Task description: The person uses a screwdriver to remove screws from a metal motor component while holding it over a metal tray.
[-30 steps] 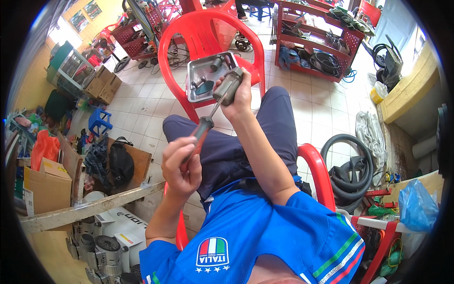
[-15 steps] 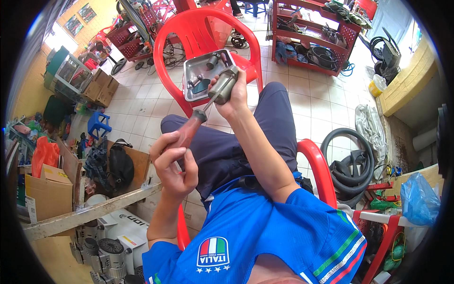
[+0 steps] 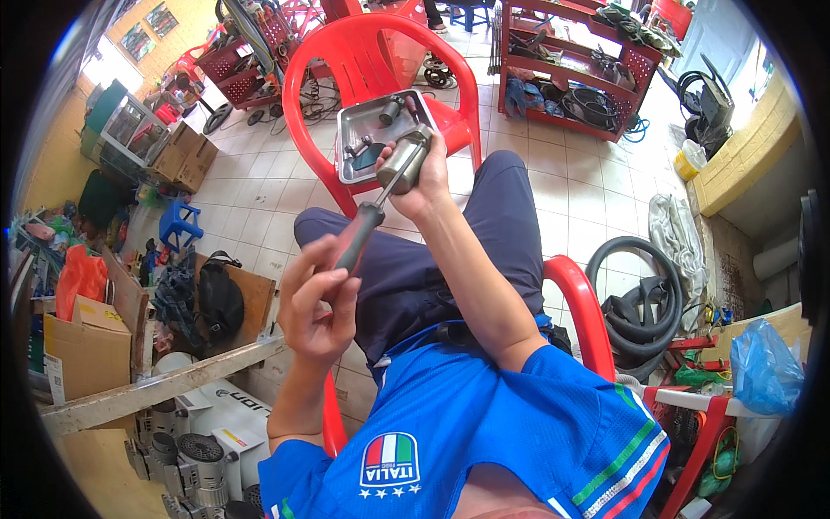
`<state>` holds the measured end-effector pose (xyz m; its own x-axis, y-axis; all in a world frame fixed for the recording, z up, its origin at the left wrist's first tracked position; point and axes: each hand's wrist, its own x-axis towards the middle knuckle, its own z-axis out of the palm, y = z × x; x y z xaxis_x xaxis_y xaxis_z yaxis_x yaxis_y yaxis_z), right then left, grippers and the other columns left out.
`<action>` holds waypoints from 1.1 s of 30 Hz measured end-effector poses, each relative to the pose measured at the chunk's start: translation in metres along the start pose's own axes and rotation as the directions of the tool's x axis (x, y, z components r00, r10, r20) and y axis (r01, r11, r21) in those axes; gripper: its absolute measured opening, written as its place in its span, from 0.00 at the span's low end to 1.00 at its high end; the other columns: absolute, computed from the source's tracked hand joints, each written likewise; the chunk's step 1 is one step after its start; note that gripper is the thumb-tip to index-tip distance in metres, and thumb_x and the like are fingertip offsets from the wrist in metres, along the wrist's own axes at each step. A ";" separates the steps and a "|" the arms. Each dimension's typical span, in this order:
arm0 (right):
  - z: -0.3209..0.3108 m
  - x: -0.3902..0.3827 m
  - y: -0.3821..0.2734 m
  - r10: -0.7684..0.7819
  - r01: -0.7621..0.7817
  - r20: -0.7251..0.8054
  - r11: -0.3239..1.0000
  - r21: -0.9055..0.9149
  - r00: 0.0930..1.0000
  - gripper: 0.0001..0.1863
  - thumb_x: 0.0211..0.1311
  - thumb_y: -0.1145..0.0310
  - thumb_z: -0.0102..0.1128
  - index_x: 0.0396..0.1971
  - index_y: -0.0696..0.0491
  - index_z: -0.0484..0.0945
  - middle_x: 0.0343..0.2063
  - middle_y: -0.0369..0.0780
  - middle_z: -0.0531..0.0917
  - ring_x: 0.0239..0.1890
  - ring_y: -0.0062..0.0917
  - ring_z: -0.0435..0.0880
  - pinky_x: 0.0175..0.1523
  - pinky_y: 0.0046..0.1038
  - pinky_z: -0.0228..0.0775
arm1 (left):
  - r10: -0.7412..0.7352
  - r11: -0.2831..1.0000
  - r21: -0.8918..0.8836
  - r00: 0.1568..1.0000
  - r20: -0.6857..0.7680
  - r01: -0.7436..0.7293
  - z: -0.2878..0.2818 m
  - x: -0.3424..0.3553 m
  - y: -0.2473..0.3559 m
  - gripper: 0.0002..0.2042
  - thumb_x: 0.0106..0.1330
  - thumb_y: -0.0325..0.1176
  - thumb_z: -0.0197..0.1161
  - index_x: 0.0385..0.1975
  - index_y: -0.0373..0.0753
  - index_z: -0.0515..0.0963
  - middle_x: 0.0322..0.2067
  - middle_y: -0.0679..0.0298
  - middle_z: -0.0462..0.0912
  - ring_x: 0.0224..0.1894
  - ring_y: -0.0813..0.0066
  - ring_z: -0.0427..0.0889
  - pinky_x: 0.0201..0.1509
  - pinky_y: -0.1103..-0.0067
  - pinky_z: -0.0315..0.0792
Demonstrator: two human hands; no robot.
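My left hand (image 3: 316, 303) pinches the red and black handle of a screwdriver (image 3: 359, 235) near its butt end, fingers slightly smeared by motion. The shaft slants up and away to a dull metal cylindrical part (image 3: 402, 166). My right hand (image 3: 424, 177) is wrapped round that part from its right side, above my lap. The screwdriver's tip meets the part, but how it is seated there is hidden. Just beyond, a metal tray (image 3: 347, 138) holds another dark cylinder (image 3: 391, 111) and several small metal pieces.
The tray rests on a red plastic chair (image 3: 298, 95) facing me. Farther right stands a red tool cart (image 3: 566, 125). Coiled black hose (image 3: 596, 303) lies right of my chair. To my left are a blue stool (image 3: 180, 225), a cardboard box (image 3: 91, 346) and a pale beam (image 3: 164, 385).
My left fingers have shifted on the handle, and the screwdriver has turned, now showing more of its black side. My right hand keeps the metal part in nearly the same place.
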<state>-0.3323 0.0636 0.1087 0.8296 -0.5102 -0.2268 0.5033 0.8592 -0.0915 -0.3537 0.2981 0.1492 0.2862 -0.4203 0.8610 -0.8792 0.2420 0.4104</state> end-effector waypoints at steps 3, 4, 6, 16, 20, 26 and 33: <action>0.001 -0.002 -0.002 -0.025 0.025 -0.012 1.000 0.004 1.000 0.28 0.66 0.39 0.48 0.29 0.52 0.73 0.25 0.39 0.79 0.29 0.28 0.81 0.38 0.34 0.81 | 0.002 0.999 0.034 1.000 0.011 -0.002 -0.005 0.005 0.001 0.13 0.58 0.26 0.75 0.42 0.39 0.81 0.54 0.48 0.73 0.33 0.73 0.78 0.33 0.81 0.75; 0.002 -0.003 -0.003 -0.035 0.035 -0.015 0.999 0.005 0.999 0.28 0.66 0.39 0.48 0.29 0.52 0.73 0.25 0.39 0.79 0.29 0.28 0.81 0.38 0.34 0.81 | 0.043 0.998 0.048 0.999 0.021 -0.044 -0.005 0.007 0.001 0.12 0.58 0.27 0.76 0.40 0.40 0.82 0.54 0.49 0.71 0.34 0.73 0.78 0.33 0.80 0.75; 0.005 -0.005 -0.002 -0.034 0.034 -0.017 0.999 0.011 0.999 0.27 0.66 0.39 0.48 0.28 0.52 0.72 0.25 0.39 0.79 0.29 0.28 0.81 0.38 0.34 0.81 | 0.090 0.996 0.010 0.996 0.025 -0.091 -0.004 0.005 0.000 0.12 0.57 0.26 0.76 0.40 0.40 0.83 0.52 0.52 0.73 0.35 0.73 0.78 0.35 0.81 0.75; 0.001 0.000 0.000 -0.020 0.021 -0.026 1.000 0.017 0.999 0.26 0.66 0.40 0.49 0.28 0.52 0.72 0.27 0.39 0.78 0.29 0.29 0.81 0.38 0.35 0.81 | -0.176 0.968 -0.191 0.983 -0.046 0.164 0.005 -0.011 0.005 0.14 0.54 0.21 0.76 0.39 0.36 0.80 0.51 0.46 0.77 0.42 0.60 0.85 0.39 0.75 0.83; 0.002 -0.003 0.000 -0.037 0.037 -0.017 0.999 0.024 0.999 0.27 0.66 0.40 0.49 0.29 0.52 0.73 0.28 0.39 0.79 0.29 0.29 0.81 0.39 0.34 0.81 | 0.058 0.995 -0.089 0.996 0.073 -0.051 -0.001 0.005 0.005 0.15 0.52 0.17 0.75 0.39 0.36 0.81 0.50 0.46 0.77 0.40 0.63 0.85 0.38 0.76 0.83; -0.001 0.001 -0.001 -0.020 0.019 0.011 0.999 0.029 1.000 0.27 0.66 0.39 0.49 0.30 0.52 0.72 0.28 0.39 0.78 0.30 0.29 0.81 0.39 0.34 0.81 | 0.111 0.990 0.073 0.990 0.089 -0.118 -0.002 0.002 0.004 0.13 0.56 0.20 0.73 0.41 0.37 0.80 0.54 0.46 0.73 0.45 0.60 0.84 0.48 0.72 0.81; 0.001 0.000 -0.002 -0.043 0.043 -0.007 0.999 0.032 0.999 0.27 0.66 0.39 0.48 0.29 0.52 0.73 0.27 0.39 0.78 0.30 0.29 0.81 0.39 0.35 0.81 | -0.094 0.984 -0.151 0.995 -0.019 0.090 0.009 0.005 0.007 0.10 0.66 0.21 0.64 0.44 0.35 0.75 0.56 0.45 0.72 0.56 0.62 0.78 0.54 0.74 0.77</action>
<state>-0.3332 0.0617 0.1100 0.8055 -0.5463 -0.2295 0.5461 0.8348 -0.0705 -0.3615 0.2904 0.1534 0.3748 -0.4246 0.8242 -0.7820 0.3327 0.5270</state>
